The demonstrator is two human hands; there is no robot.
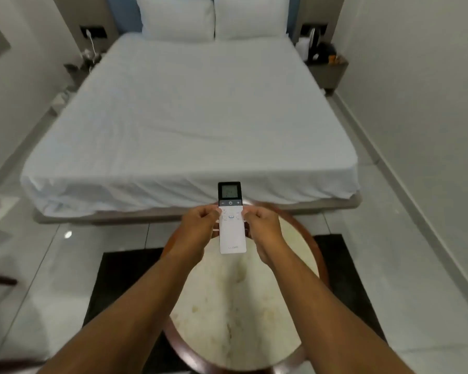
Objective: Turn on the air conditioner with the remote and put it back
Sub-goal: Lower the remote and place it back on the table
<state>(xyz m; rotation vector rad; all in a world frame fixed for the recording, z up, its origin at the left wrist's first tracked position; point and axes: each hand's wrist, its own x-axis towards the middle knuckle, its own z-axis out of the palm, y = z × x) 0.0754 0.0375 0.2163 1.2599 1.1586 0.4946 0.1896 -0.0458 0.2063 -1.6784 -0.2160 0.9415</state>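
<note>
A slim white remote (232, 233) with a dark top and a small lit screen is held upright in the middle of the view, above the far part of a round table. My left hand (197, 228) grips its left edge and my right hand (262, 226) grips its right edge, with both thumbs resting on the button area below the power key. The screen end points away from me, toward the bed. No air conditioner is in view.
The round table (292, 233) with a pale marbled top and a dark wooden rim sits below my arms on a black rug (114, 268). A white bed (189, 125) fills the space ahead, flanked by bedside shelves (327, 68) holding small items. Glossy floor tiles lie on both sides.
</note>
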